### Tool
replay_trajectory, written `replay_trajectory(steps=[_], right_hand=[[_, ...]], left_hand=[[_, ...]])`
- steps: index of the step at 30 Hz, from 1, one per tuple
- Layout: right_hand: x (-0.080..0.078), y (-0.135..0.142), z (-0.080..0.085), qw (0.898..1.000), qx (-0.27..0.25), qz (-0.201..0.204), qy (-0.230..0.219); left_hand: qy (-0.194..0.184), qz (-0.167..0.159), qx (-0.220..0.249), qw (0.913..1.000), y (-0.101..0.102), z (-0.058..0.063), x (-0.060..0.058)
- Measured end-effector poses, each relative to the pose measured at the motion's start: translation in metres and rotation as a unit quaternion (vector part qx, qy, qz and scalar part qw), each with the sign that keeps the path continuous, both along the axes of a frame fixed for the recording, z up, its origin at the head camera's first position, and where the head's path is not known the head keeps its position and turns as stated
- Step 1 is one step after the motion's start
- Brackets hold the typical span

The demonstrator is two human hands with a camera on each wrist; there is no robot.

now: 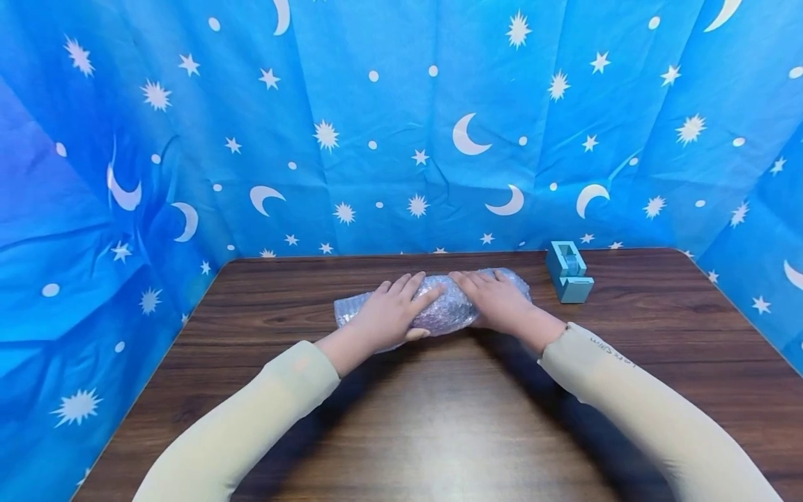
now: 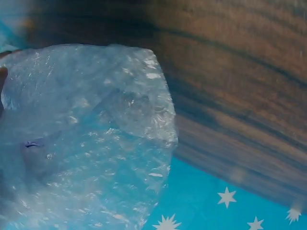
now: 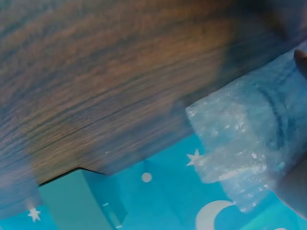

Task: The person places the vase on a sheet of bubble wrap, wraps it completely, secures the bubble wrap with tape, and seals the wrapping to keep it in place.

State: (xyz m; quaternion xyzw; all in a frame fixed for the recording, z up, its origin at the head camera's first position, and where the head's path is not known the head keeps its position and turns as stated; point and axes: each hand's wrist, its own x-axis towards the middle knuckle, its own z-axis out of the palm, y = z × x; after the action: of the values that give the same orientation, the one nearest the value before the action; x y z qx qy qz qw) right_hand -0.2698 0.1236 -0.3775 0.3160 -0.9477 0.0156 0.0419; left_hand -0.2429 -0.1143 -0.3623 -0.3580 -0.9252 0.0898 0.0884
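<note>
A long bundle in clear bubble wrap (image 1: 444, 310) lies across the table in the head view, its contents blurred by the wrap. My left hand (image 1: 390, 314) holds its left part, fingers over the top and thumb along the near side. Over the right part, my right hand (image 1: 498, 301) grips with fingers across the top; its thumb is mostly hidden. In the left wrist view the wrap's flat loose end (image 2: 96, 96) spreads out, with a small purple mark showing through. The right wrist view shows the crinkled other end of the wrap (image 3: 235, 129).
A teal tape dispenser (image 1: 569, 273) stands to the right of the bundle, near the far edge. The dark wood-grain table (image 1: 439, 418) reaches a blue curtain (image 1: 401, 139) with white stars and moons.
</note>
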Motion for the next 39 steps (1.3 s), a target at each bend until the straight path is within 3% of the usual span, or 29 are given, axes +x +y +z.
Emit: replay_trajectory(steps=[9,16,23,27,30,33,35,39], right_hand=[[-0.01,-0.002,0.003,1.0,0.006,-0.027,-0.004],[-0.002,0.001,0.005,0.999,-0.014,-0.048,-0.001],[0.018,-0.005,0.009,0.999,-0.04,-0.013,0.014],[0.022,-0.009,0.011,0.998,-0.051,-0.018,-0.013],[0.019,-0.012,0.009,0.998,-0.059,-0.023,-0.029],[0.014,-0.015,0.007,0.997,-0.07,-0.01,-0.022],[0.011,-0.016,0.007,0.997,-0.074,0.001,-0.009],[0.004,-0.024,0.004,0.995,-0.093,0.031,0.006]], left_hand=[[0.0,0.033,0.047,0.9983,0.006,-0.008,0.009],[0.02,0.048,0.058,0.9969,0.013,-0.008,0.009],[0.036,0.114,0.058,0.9912,0.027,-0.008,0.014],[0.023,0.167,0.07,0.9832,0.039,-0.01,0.02],[-0.02,0.206,0.084,0.9747,0.046,-0.009,0.023],[-0.086,0.233,0.125,0.9606,0.048,-0.004,0.024],[-0.14,0.238,0.171,0.9457,0.046,0.0,0.026],[-0.25,0.229,0.253,0.906,0.034,0.005,0.035]])
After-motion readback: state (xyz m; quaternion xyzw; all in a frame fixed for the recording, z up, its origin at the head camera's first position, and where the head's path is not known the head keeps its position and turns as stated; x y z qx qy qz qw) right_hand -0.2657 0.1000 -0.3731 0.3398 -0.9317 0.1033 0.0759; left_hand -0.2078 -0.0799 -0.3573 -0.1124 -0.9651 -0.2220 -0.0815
